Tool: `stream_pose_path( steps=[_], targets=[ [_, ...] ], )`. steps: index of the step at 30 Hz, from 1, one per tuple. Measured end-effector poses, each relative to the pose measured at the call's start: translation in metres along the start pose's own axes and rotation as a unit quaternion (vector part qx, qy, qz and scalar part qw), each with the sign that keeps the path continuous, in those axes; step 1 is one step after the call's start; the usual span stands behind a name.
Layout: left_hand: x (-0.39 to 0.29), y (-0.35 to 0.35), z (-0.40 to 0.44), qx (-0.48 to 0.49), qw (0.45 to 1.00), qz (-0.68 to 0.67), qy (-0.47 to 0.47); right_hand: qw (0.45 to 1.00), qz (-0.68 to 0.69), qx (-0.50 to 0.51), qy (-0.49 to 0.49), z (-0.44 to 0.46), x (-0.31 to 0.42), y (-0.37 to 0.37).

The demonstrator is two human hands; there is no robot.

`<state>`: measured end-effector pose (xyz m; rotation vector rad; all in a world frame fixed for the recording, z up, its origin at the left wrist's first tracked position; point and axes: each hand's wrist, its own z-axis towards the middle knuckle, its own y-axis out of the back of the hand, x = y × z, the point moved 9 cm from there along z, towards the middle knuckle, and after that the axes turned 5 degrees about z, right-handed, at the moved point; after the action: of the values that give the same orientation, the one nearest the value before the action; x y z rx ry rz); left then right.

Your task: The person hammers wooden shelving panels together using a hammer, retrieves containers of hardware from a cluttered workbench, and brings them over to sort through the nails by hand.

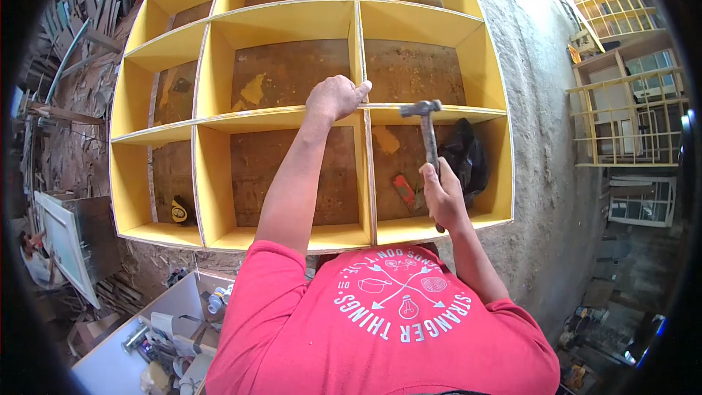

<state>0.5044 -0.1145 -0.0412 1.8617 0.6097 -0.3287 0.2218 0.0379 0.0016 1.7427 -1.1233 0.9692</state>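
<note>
My right hand (443, 194) is wrapped round the handle of a hammer (428, 132), its metal head raised over the right-hand compartments. My left hand (336, 97) is closed at a crossing of two boards in a yellow shelf unit (281, 118), its thumb against the upright divider. Whatever its fingers pinch is too small or hidden to make out. Inside the compartment beneath the hammer lie a black plastic bag (466, 161) and an orange-red object (404, 191). A yellow-and-black tape measure (179, 210) rests in the lower left compartment.
On the right stand yellow lattice frames (610, 128) and a white framed panel (642, 201). At lower left, a white-topped workbench (110, 366) carries cluttered tools. Scrap wood (95, 0) is piled at upper left. Another person (35, 256) is at the far left edge.
</note>
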Motion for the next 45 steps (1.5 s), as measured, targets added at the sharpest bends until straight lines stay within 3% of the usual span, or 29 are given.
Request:
stream_pose_path(
  steps=[2, 3, 9, 13, 17, 21, 24, 28, 33, 37, 43, 45],
  targets=[
    [-0.001, 0.000, -0.002, 0.024, 1.000, -0.002, 0.001, 0.968, -0.207, -0.039, 0.137, 0.001, 0.045, -0.006],
    [-0.002, 0.001, -0.002, 0.033, 0.999, -0.003, 0.002, 0.958, -0.273, -0.027, 0.089, 0.005, 0.045, -0.009],
    [0.002, -0.001, 0.003, -0.007, 1.000, -0.008, -0.002, 0.934, -0.275, -0.081, 0.212, -0.004, 0.078, -0.029],
    [0.001, -0.005, 0.007, 0.014, 0.999, -0.017, -0.026, 0.895, -0.426, 0.011, 0.135, 0.022, 0.059, -0.040],
    [0.005, -0.003, 0.006, -0.020, 1.000, -0.008, 0.000, 0.912, -0.374, -0.040, 0.161, 0.017, 0.055, -0.038],
    [0.001, 0.001, 0.009, -0.002, 1.000, -0.014, -0.008, 0.885, -0.447, 0.004, 0.131, 0.023, 0.077, -0.038],
    [0.007, -0.002, 0.010, -0.016, 1.000, -0.021, -0.004, 0.916, -0.369, -0.044, 0.150, 0.018, 0.075, -0.037],
    [0.007, -0.006, 0.014, -0.002, 0.999, -0.029, -0.020, 0.888, -0.442, 0.000, 0.122, 0.027, 0.067, -0.039],
    [0.011, -0.001, 0.013, 0.030, 0.998, -0.046, 0.027, 0.919, -0.346, -0.067, 0.179, 0.024, 0.079, -0.033],
    [0.003, 0.000, 0.017, 0.020, 0.997, -0.052, -0.051, 0.898, -0.430, -0.008, 0.089, 0.033, 0.061, -0.039],
    [0.017, -0.013, 0.027, 0.066, 0.992, -0.103, 0.027, 0.905, -0.421, -0.006, 0.061, 0.043, 0.054, -0.038],
    [0.018, -0.015, 0.031, 0.075, 0.991, -0.108, 0.024, 0.927, -0.363, 0.008, 0.090, 0.042, 0.066, -0.032]
  ],
)
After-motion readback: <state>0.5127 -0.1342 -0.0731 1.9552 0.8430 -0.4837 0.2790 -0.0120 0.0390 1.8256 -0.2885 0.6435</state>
